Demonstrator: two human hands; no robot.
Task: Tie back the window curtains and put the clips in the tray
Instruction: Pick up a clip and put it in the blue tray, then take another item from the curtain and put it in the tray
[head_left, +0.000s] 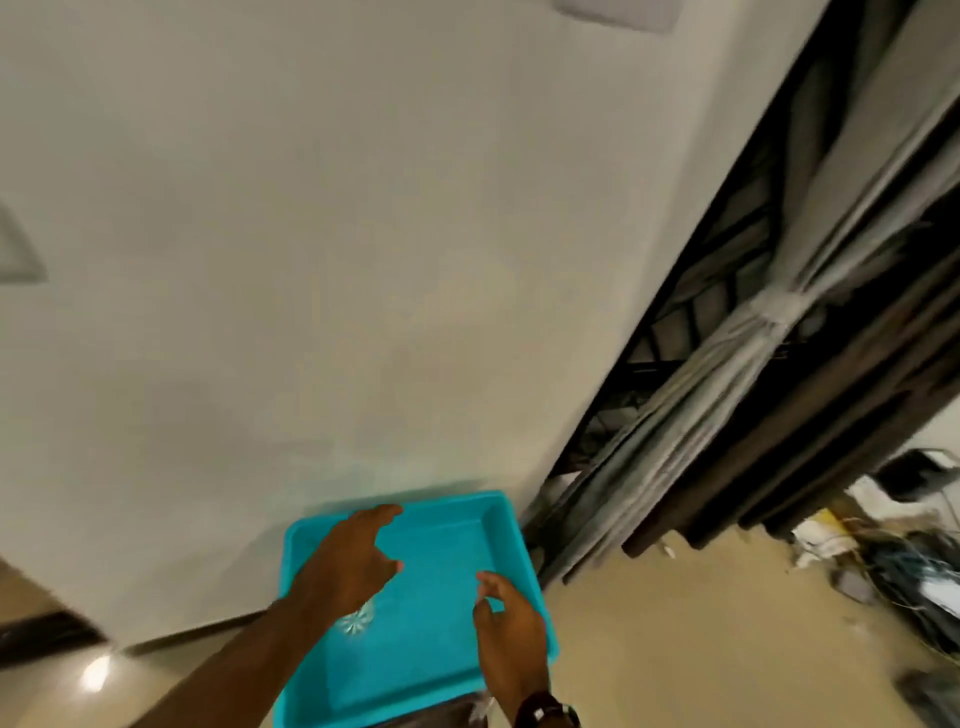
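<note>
A turquoise tray (498, 525) lies on the floor against the white wall, low in the head view. Inside it, partly under my left hand, is a small clear clip (357, 621). My left hand (349, 561) hovers over the tray's left half with fingers spread and relaxed, holding nothing. My right hand (511, 629) hangs over the tray's right edge, fingers loosely bent and empty, a dark watch on the wrist. To the right, the pale curtain (691, 410) is gathered into a bundle with a white tie-back (779, 309) around it, in front of a dark window frame.
A white wall (311, 260) fills the upper left. Beige floor runs along the bottom, with a bright light reflection (96, 673) at the lower left. Cluttered boxes and tangled cables (893, 551) lie on the floor at the right. The picture is motion-blurred.
</note>
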